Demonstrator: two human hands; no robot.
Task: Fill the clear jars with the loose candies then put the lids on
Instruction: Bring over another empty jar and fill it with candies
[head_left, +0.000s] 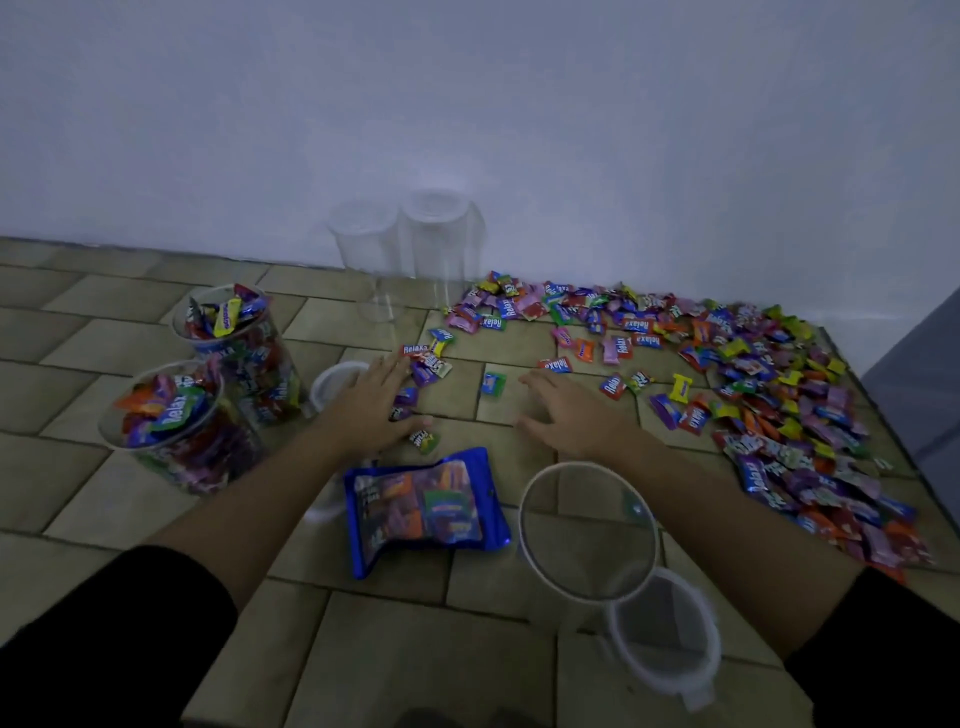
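**Hands over the scattered sweets.** Both hands lay flat on the tile-patterned surface (395, 649). The left hand (374, 408), fingers straight and spread, pressed on a few stray sweets. The right hand (571, 413), fingers wide and relaxed, held nothing. Two clear plastic jars packed with sweets (171, 421) stood unlidded at the left. Two empty clear plastic jars (441, 244) stood side by side at the back, by the pale wall (467, 104). The heap of loose wrapped candies (779, 395) covered the right side. Clear round white-rimmed lids (587, 530) lay in front, beside a flat blue candy bag (426, 504).

**Risks, as judged.** A sweeping hand could push candies off the right edge or topple the light empty jars. Jars heaped above their rims might stop the lids from seating.
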